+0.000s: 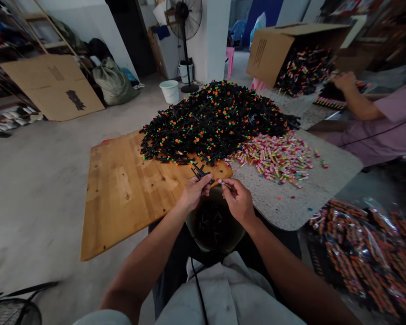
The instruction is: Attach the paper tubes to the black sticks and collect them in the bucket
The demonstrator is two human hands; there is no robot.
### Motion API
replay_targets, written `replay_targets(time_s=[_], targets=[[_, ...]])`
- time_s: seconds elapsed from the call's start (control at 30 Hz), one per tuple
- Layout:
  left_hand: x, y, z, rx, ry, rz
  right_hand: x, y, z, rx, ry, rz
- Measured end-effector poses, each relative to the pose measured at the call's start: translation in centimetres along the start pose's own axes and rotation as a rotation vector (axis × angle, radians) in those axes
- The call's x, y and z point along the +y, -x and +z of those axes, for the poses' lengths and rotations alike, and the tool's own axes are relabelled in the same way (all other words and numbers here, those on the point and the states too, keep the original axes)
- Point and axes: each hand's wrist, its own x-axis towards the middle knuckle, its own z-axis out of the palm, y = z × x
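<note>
Two hands meet — left hand (193, 192) fingers pinch black sticks (199, 172), right hand (238, 198) beside.

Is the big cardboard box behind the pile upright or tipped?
Tipped on its side: the cardboard box has its opening facing sideways, with colourful small pieces spilling out.

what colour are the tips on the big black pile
Mostly orange, some green, on the black pile; head view.

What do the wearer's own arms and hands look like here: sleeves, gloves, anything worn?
Both forearms are bare; the left hand and right hand wear no gloves. No watch or ring shows. A thin black cable hangs over a pale grey garment.
</note>
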Motion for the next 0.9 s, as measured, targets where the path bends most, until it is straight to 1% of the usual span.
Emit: replay_targets(time_s=[0.23, 0.4, 0.53, 0.63, 0.7, 0.8, 0.87, 0.9], targets=[[-0.6, 0.1, 0.4, 0.025, -0.005, 0.024, 0.1, 0.4, 0.0, 0.011, 0.107, -0.132], [-1.1, 0.4, 0.5, 0.057, -0.054, 0.084, 0.6, 0.7, -0.3, -0.041, 0.117, -0.177], [-1.3, 0.6, 0.4, 0.050, -0.077, 0.086, 1.2, 1.0, -0.5, -0.068, 0.044, -0.092], [-1.5, 0.6, 0.4, 0.071, -0.046, 0.081, 1.2, 1.3, -0.4, -0.128, 0.002, -0.033], [-1.9, 0.6, 0.5, 0.080, -0.019, 0.054, 1.0, 1.6, -0.2, -0.171, -0.013, -0.007], [-2.6, 0.6, 0.7, 0.081, -0.004, 0.003, 1.0, 2.0, 0.0, -0.183, -0.022, 0.029], [-2.8, 0.5, 0.5, 0.060, -0.049, -0.047, 1.2, 2.1, -0.1, -0.189, -0.027, 0.062], [-2.7, 0.5, 0.2, 0.044, -0.115, -0.068, 1.3, 2.1, -0.3, -0.196, -0.027, 0.081]])
